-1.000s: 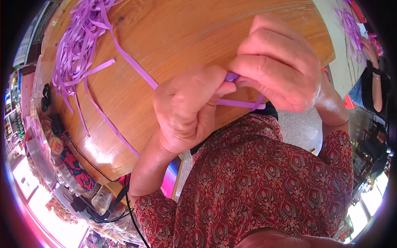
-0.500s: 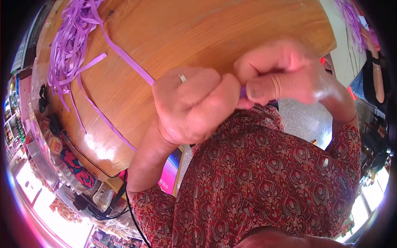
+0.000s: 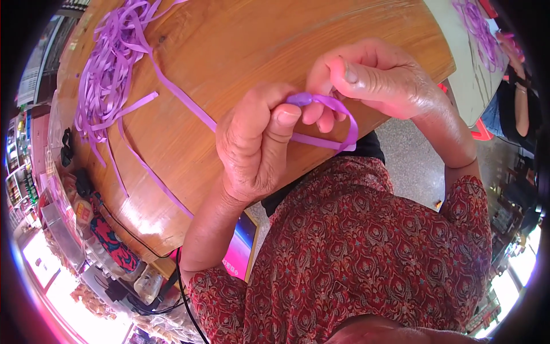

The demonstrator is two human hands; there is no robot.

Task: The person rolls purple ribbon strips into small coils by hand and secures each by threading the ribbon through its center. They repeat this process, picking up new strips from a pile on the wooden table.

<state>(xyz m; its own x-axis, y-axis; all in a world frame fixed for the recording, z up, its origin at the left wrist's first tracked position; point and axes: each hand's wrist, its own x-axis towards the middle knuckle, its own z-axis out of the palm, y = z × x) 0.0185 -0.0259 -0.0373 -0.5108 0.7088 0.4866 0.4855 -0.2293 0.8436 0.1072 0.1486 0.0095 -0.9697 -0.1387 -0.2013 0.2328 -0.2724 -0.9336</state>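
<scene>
Thumb and fingers of my left hand (image 3: pixel 252 140) pinch a small purple plastic piece (image 3: pixel 299 100), slim and rounded. From its other end a purple ribbon (image 3: pixel 353 131) curves round in a loop and runs back to the left, behind this hand. My right hand (image 3: pixel 372 77) is just right of the piece, its fingers loosely curled behind the ribbon. Its thumb stands off the ribbon, and the hand looks open; whether a fingertip touches the piece cannot be told. Left of my hands, the ribbon stretches over the wooden table (image 3: pixel 240 46) toward a tangled heap of purple ribbons (image 3: pixel 112 71).
Loose ribbon ends trail toward the table's near edge. A picture-covered box (image 3: pixel 243 243) lies below my left forearm. Bags and black cables (image 3: pixel 134 301) crowd the lower left. At the right, another person's arm (image 3: pixel 521 109) is by a pale table (image 3: pixel 458 92) with more purple ribbon (image 3: pixel 478 31).
My hands have drawn a little apart and turned, bringing the purple piece and the ribbon loop into sight. The right thumb has lifted away from the piece.
</scene>
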